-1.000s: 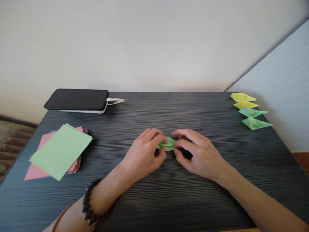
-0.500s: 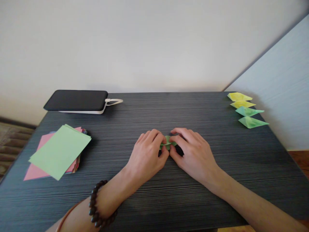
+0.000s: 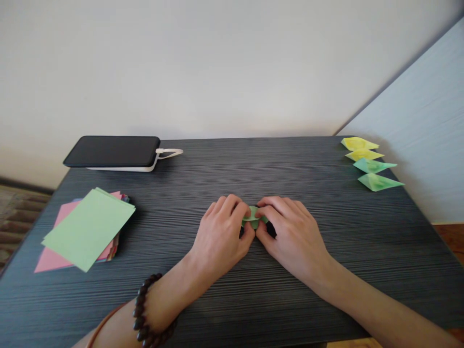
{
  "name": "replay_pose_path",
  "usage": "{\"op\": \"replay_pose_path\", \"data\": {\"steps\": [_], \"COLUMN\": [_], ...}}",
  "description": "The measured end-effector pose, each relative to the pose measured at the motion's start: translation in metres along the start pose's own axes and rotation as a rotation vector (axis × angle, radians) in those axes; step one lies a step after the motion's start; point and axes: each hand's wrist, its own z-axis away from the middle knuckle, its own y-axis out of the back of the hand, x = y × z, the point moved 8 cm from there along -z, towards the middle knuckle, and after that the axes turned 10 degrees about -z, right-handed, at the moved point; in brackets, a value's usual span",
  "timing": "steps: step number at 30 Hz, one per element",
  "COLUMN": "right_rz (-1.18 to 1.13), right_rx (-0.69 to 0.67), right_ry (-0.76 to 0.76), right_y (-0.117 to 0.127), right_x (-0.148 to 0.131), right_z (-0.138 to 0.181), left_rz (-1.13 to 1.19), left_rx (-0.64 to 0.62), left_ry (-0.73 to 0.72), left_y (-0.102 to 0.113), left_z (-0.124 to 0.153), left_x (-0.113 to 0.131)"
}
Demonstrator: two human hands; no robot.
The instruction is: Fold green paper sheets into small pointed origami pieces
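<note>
Closer together than a second ago, the two bare hands now nearly meet, the right hand (image 3: 290,237) having come inward along a small folded piece of light green paper (image 3: 251,214). Seen from the head-worn camera, that paper sits low at the middle of a dark, fine-grooved table (image 3: 224,171), partly hidden behind the fingers. Thumb and forefinger of the left hand (image 3: 217,237) pinch its left part; the right thumb and forefinger pinch its right part, the other fingers curled above. Gripping from both sides probably keeps so small a piece steady; whether it touches the tabletop, I cannot tell. A bracelet of dark round beads (image 3: 143,309) circles the left wrist. To the left, light green rectangular sheets (image 3: 90,229) lie askew on a pink sheet (image 3: 50,258) and others, apparently kept within reach. Behind them, a black slab-like phone (image 3: 112,151) rests on a white block (image 3: 136,169), a white cable loop (image 3: 174,152) at its right. Far right, two yellow pointed paper shapes (image 3: 363,154) and two green pointed paper shapes (image 3: 380,182) stand in a row, seemingly set aside to leave working room.
</note>
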Motion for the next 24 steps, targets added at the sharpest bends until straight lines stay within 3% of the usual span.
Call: {"op": "replay_pose_path", "data": {"steps": [14,24], "right_rz": [-0.081,-0.125], "right_rx": [-0.062,-0.034], "right_ry": [-0.052,-0.051], "right_y": [-0.0084,-0.0081], "right_x": [0.0041,0.0056], "right_z": [-0.0018,-0.0033], "left_rz": [0.035,0.023], "left_rx": [0.014,-0.016], "left_ry": [0.027,0.054], "left_y": [0.0001,-0.0003], "left_z": [-0.0009,-0.0033], "left_x": [-0.0030,-0.0054]}}
